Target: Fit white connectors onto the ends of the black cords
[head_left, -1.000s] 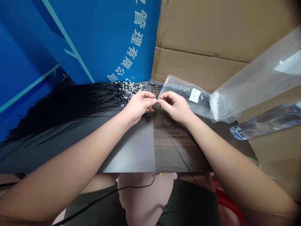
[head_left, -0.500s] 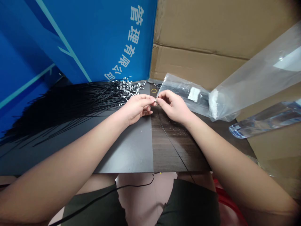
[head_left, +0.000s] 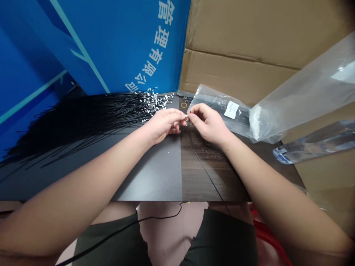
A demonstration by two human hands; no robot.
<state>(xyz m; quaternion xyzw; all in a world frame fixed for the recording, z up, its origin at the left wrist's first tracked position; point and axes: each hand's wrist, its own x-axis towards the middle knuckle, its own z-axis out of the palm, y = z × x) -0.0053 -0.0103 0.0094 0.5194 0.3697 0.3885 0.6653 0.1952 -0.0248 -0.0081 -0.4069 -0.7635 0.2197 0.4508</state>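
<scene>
The left grip [head_left: 166,125] is pinching a small pale piece [head_left: 186,116] between thumb and fingertips, and the right grip [head_left: 209,123], just beside it, is pinching a black cable [head_left: 208,173] near its end. Below both grips the cable is trailing across the table [head_left: 155,181]; a cable bundle [head_left: 83,114] is lying to their left.

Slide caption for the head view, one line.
Left hand and right hand meet at a thin black cable, beside a cable pile.
</scene>
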